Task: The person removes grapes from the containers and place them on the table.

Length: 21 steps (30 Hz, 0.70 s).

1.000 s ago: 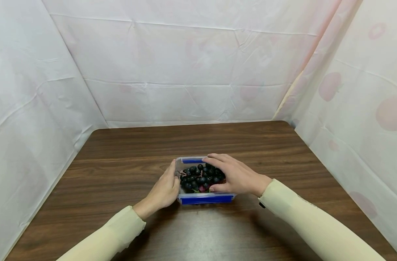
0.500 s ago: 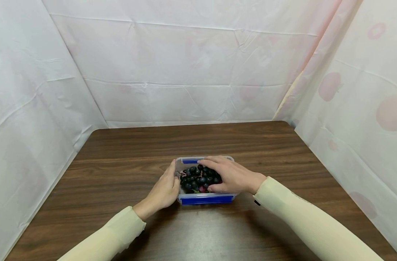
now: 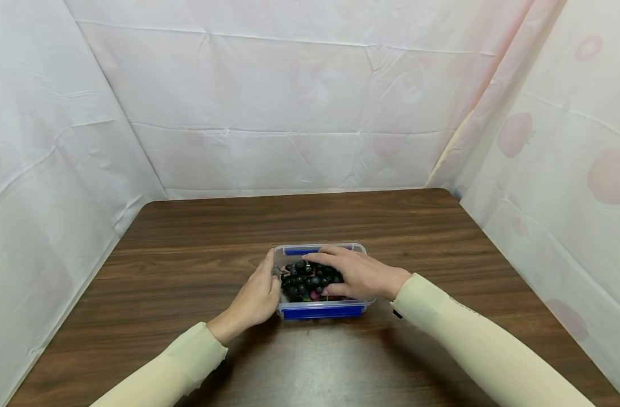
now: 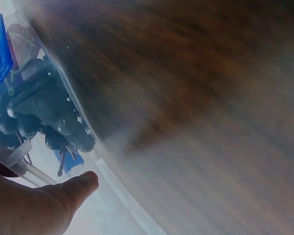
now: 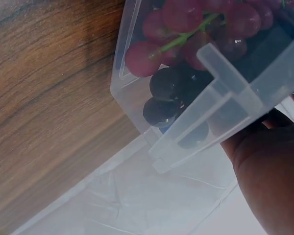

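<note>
A clear plastic food box (image 3: 281,306) with blue clip latches sits on the table without a lid over it. Inside lies a bunch of black grapes (image 3: 300,280), with red grapes (image 5: 181,17) beneath, plain through the box wall in the right wrist view. My left hand (image 3: 256,294) rests along the left wall, fingers straight, its thumb (image 4: 73,191) at the box side. My right hand (image 3: 363,274) reaches over the right rim, its thumb and fingers curved round the right part of the black grapes. Its fingertips are partly hidden among the fruit.
A dark wood-grain table (image 3: 213,226) carries the box near its middle. White sheeting with faint fruit prints (image 3: 513,135) closes off the back and both sides.
My right hand has slid left and slightly lower over the black grapes, baring the box's far right corner. The left hand and box stay put.
</note>
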Each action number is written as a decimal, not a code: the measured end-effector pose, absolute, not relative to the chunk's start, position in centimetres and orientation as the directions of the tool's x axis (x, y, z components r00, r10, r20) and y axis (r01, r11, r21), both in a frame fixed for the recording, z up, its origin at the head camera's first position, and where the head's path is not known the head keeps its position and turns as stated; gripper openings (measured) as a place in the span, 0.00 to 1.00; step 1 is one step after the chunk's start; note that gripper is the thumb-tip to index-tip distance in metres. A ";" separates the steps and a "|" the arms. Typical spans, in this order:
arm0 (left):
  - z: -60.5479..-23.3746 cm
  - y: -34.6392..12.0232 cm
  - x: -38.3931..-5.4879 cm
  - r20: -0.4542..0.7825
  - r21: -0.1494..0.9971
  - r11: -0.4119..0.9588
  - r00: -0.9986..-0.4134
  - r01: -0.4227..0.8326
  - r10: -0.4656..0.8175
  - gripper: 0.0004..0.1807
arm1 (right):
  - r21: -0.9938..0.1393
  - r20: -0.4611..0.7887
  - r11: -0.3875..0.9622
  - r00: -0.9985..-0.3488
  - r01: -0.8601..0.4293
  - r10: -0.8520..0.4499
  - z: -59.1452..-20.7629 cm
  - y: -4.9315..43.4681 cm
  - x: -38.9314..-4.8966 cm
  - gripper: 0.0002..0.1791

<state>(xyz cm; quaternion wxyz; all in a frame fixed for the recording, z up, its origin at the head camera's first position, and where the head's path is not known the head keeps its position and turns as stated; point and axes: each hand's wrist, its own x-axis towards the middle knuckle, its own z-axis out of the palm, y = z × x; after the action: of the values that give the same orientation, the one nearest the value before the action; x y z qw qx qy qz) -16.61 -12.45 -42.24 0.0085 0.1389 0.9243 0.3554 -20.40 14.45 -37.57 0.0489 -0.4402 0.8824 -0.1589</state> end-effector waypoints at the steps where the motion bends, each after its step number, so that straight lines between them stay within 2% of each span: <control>1: -42.2 -12.5 -16.6 0.084 0.659 0.709 -0.961 0.252 0.263 0.36 | -0.326 0.057 0.556 -0.603 -0.764 -0.796 -37.6 14.4 -20.4 0.42; 13: -42.2 -12.4 -16.6 0.078 0.663 0.707 -0.962 0.246 0.261 0.36 | -0.420 0.055 0.548 -0.623 -0.724 -0.781 -37.8 14.2 -20.8 0.36; 21: -42.2 -12.4 -16.6 0.077 0.655 0.714 -0.962 0.246 0.261 0.37 | -0.464 0.065 0.520 -0.613 -0.717 -0.787 -38.1 14.0 -21.1 0.33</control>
<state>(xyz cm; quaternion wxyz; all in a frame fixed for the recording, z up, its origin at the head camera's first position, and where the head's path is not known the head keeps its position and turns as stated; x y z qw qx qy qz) -16.63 -12.39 -42.23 0.0105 0.1370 0.9258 0.3523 -21.11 13.99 -38.10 0.0767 -0.4332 0.8683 -0.2290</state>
